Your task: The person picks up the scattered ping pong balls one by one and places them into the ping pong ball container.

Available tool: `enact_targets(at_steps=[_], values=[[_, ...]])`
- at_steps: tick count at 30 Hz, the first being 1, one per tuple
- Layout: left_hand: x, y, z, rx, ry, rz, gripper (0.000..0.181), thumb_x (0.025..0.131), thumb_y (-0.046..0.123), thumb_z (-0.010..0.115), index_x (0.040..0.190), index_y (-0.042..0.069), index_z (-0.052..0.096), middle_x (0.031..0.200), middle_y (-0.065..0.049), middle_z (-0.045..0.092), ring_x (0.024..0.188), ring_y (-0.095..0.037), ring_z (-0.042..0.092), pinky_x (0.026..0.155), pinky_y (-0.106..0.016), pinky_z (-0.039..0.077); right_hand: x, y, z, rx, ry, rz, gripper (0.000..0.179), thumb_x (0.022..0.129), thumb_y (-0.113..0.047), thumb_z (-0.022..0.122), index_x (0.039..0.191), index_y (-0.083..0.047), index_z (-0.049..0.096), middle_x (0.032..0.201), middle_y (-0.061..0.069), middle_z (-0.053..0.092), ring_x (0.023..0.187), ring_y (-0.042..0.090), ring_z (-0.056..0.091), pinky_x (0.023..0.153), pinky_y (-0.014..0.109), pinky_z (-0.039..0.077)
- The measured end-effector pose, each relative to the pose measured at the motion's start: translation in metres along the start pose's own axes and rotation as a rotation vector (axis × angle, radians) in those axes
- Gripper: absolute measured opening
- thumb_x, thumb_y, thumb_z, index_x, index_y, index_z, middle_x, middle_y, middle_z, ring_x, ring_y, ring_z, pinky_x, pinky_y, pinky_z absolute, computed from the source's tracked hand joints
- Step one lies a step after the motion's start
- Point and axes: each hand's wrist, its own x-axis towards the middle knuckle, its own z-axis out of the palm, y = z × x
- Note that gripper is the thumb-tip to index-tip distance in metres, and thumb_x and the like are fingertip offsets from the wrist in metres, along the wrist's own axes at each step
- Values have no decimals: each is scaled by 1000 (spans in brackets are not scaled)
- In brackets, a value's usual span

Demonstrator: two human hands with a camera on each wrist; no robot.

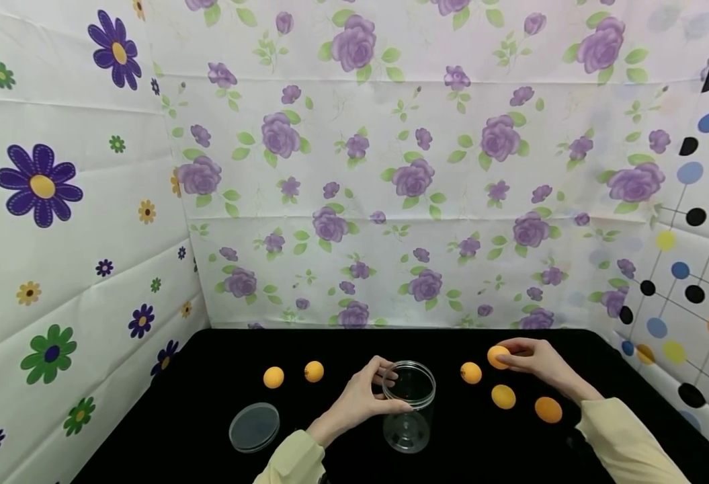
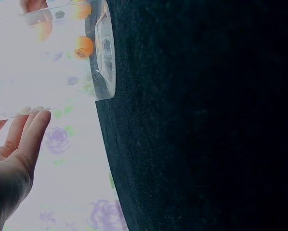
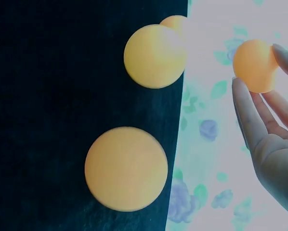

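Observation:
A clear round plastic jar (image 1: 407,433) stands upright and uncapped in the middle of the black table. My left hand (image 1: 360,395) grips it near the rim, thumb on the near side and fingers round the far side. In the left wrist view, the fingertips (image 2: 37,118) lie against the jar wall. Off to the right, my right hand (image 1: 535,364) pinches an orange ping-pong ball (image 1: 498,357) between thumb and fingers, above the table. The right wrist view shows this held ball (image 3: 255,66) at the fingertips. No ball shows inside the jar.
Right of the jar lie three more orange balls, the nearest to it a printed ball (image 1: 471,372), then another ball (image 1: 503,396) and a darker ball (image 1: 548,409). Two balls (image 1: 273,377) lie left. A clear round lid (image 1: 254,427) lies front left. Patterned cloth walls (image 1: 414,269) surround the table.

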Motion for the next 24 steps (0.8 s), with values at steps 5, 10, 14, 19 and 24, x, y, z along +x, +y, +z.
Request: enact_targets(at_steps=[5,10,14,19,24], values=[[5,-15,1,17,14,2,50,77,29,74,117,17,47,109,-3,50,98,-20,49,76,-29,47,4,-2,6,28,-20,-37,45,89,-14,59,122,14,46,106,19,57,92,27,59,78,42,47],[5,-15,1,8,8,13,53,77,29,74,119,11,46,112,-12,49,101,-30,48,76,-29,47,4,-6,12,61,-41,-57,43,91,-12,57,123,13,45,108,19,57,93,26,59,79,43,46],[4,-13,1,4,0,16,51,78,27,73,119,12,46,112,-11,49,102,-31,47,77,-29,47,6,-8,17,94,-45,-48,45,90,-13,58,125,13,44,110,19,57,94,27,58,79,40,46],[-1,2,0,-6,-6,22,47,79,20,73,118,13,46,109,-7,50,99,-25,48,77,-30,47,9,-12,24,129,-30,-62,45,90,-11,57,125,13,43,109,19,56,96,29,57,80,39,46],[-5,15,-1,-18,-15,12,45,80,19,71,117,11,47,111,-15,49,101,-30,48,77,-30,47,12,-19,33,132,-33,-96,45,90,-11,58,125,13,44,111,22,56,96,27,58,80,40,46]])
